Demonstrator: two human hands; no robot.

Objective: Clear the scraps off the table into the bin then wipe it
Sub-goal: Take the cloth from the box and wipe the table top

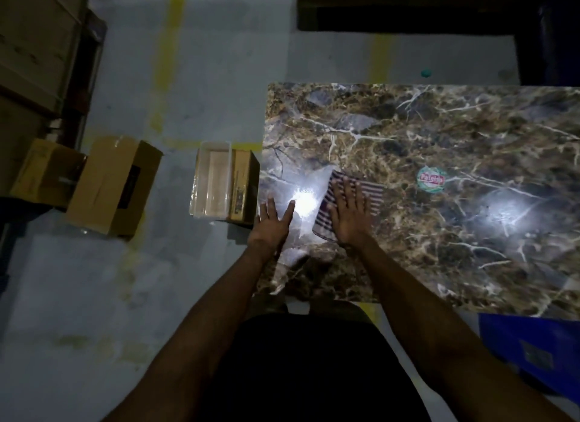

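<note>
My right hand point(346, 214) lies flat over the striped cloth point(370, 195), hiding its middle. The marble table point(439, 133) runs off the right edge. The round sticker point(432, 179) has red lettering too blurred to read. A blue crate point(533, 346) is cut off at right.

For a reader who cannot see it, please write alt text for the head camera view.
Seen from above, a person's right hand presses a striped cloth flat on a marble-patterned table, while the left hand rests open near the table's left edge. An open box stands on the floor beside the table.
</note>
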